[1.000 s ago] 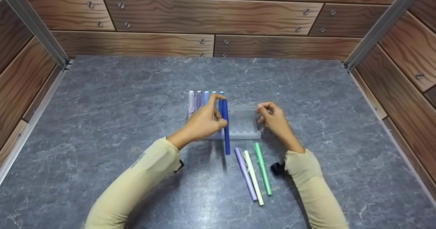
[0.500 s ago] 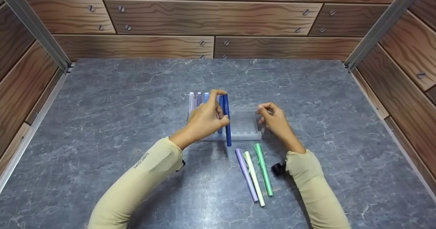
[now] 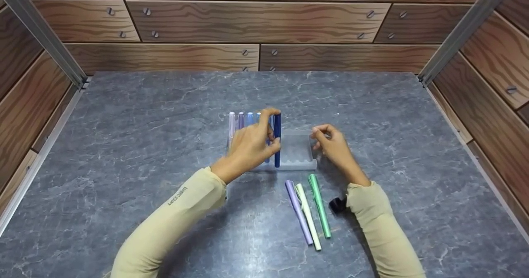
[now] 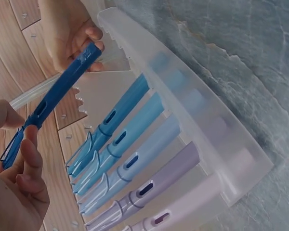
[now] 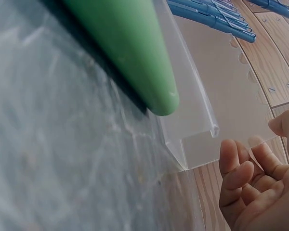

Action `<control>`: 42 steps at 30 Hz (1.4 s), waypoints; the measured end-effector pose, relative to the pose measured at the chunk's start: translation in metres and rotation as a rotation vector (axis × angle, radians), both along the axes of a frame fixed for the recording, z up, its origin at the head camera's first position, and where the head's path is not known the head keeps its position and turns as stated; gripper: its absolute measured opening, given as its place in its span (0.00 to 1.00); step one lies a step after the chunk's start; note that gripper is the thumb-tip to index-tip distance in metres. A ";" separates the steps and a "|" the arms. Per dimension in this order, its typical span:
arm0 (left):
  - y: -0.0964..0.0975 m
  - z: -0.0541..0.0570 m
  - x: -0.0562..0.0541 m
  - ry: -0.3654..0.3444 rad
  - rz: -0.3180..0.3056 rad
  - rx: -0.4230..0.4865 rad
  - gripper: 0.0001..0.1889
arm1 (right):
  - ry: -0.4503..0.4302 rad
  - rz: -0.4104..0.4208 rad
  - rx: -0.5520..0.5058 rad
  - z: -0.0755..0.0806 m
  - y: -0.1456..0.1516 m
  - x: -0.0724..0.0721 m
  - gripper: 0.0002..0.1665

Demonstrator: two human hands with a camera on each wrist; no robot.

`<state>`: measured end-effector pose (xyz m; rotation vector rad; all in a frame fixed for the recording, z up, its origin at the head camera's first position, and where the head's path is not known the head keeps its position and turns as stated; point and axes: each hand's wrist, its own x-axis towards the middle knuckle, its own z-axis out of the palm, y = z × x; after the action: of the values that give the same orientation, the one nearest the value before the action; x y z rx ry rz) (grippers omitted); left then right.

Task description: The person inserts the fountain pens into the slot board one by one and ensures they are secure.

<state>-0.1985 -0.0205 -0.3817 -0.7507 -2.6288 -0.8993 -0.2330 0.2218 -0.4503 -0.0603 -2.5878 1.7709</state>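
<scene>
My left hand (image 3: 253, 145) pinches a dark blue pen (image 4: 65, 84) near its clip end and holds it upright over the clear pen rack (image 3: 298, 166). Several capped pens stand in the rack's left part, from pale pink and purple (image 4: 171, 175) to light blue (image 4: 151, 139), turquoise (image 4: 139, 118) and blue (image 4: 125, 106). The held pen is just right of the blue one, its lower end at the rack's front ledge in the head view. At the rack's right side, my right hand (image 3: 334, 142) pinches the side edge between thumb and curled fingers.
In front of the rack, a lilac pen (image 3: 298, 212), a cream pen (image 3: 308, 216) and a green pen (image 3: 320, 205) lie on the grey marbled table (image 3: 144, 117). The black wrist camera (image 3: 337, 205) sits beside the green pen. Wood-patterned walls surround the table.
My left hand has moved slightly right, and the dark blue pen's lower end has come back from in front of the rack to its ledge. My right hand has stayed in place.
</scene>
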 end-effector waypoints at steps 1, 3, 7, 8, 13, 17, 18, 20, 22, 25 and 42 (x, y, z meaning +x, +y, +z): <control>0.001 -0.001 0.000 0.028 0.005 -0.008 0.29 | -0.004 -0.001 -0.002 0.000 0.000 0.000 0.18; 0.002 -0.004 0.000 0.076 0.009 -0.017 0.28 | -0.014 -0.003 -0.005 0.001 0.000 0.000 0.17; 0.005 -0.007 -0.001 0.128 0.023 -0.029 0.28 | -0.015 -0.010 -0.013 0.003 0.000 0.001 0.17; 0.005 -0.008 -0.001 0.134 0.024 -0.032 0.28 | -0.012 -0.010 -0.012 0.003 0.000 0.001 0.17; 0.005 -0.011 -0.003 0.165 0.037 -0.054 0.27 | 0.003 -0.013 -0.013 0.000 -0.001 0.002 0.16; 0.005 -0.015 -0.005 0.188 0.044 -0.073 0.27 | 0.011 -0.005 -0.009 -0.002 -0.001 0.002 0.16; 0.005 -0.016 -0.005 0.193 0.046 -0.075 0.27 | 0.013 -0.004 -0.008 -0.002 -0.001 0.002 0.16; 0.006 -0.018 -0.006 0.201 0.046 -0.078 0.27 | 0.016 -0.003 -0.011 -0.002 0.000 0.001 0.16; 0.006 -0.019 -0.007 0.208 0.045 -0.079 0.27 | 0.015 -0.004 -0.015 -0.002 0.000 0.001 0.16; 0.006 -0.020 -0.008 0.199 0.042 -0.087 0.27 | 0.012 -0.004 -0.020 -0.002 0.000 0.001 0.16; 0.009 -0.022 -0.011 0.025 0.046 -0.113 0.28 | 0.018 -0.003 -0.030 0.000 0.000 0.001 0.15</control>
<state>-0.2096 -0.0118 -0.4037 -0.7204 -2.6811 -0.7301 -0.2325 0.2222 -0.4507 -0.0481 -2.5484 1.8007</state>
